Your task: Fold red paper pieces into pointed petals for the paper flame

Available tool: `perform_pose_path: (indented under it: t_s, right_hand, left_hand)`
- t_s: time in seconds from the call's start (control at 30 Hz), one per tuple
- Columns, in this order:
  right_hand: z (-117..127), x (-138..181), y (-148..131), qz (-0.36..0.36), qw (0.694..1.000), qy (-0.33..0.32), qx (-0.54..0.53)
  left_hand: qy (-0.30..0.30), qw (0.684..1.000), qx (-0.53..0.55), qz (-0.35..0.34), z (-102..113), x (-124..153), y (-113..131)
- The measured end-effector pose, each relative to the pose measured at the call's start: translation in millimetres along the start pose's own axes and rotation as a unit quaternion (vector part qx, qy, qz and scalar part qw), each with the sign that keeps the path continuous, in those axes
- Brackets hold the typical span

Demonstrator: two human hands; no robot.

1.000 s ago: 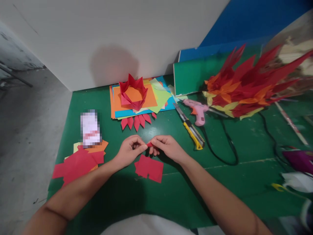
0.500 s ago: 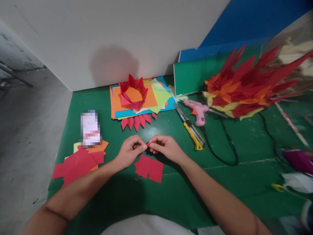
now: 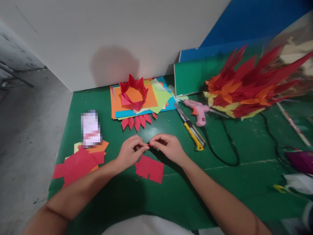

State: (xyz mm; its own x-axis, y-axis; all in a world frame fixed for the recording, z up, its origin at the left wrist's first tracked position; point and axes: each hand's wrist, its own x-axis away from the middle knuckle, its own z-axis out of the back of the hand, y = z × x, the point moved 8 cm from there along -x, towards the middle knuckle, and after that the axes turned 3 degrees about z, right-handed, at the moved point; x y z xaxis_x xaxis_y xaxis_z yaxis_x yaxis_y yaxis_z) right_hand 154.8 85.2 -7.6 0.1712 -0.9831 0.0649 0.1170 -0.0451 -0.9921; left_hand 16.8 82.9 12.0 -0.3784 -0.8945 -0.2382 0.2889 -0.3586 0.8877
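paper squares (image 3: 149,168) before hands, knife (image 3: 191,129) right

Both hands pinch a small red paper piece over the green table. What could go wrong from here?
1. The red paper piece is tiny, pinched between the left hand and right hand; it could tear or slip.
2. The utility knife lies close beside the right hand; a sideways sweep might catch it, blade state unclear.
3. The cord of the glue gun loops nearby and could snag the right forearm.
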Motion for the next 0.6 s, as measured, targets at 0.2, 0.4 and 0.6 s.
perform_pose_path:
  t_s: [0.2,0.4,0.6]
  right_hand:
    - [2.4,-1.3,0.2,0.000,1.000,-0.010,-0.007]
    - [20.0,-4.4,-1.4,0.020,0.999,0.041,0.022]
    - [77.0,0.1,-27.6,0.187,0.880,0.284,0.331]
  left_hand:
    - [-0.029,0.999,0.005,-0.028,-2.3,-2.3,3.5]
    - [-0.010,1.000,0.007,-0.014,2.1,0.2,2.4]
    - [-0.035,0.998,-0.009,-0.055,-0.7,7.2,11.8]
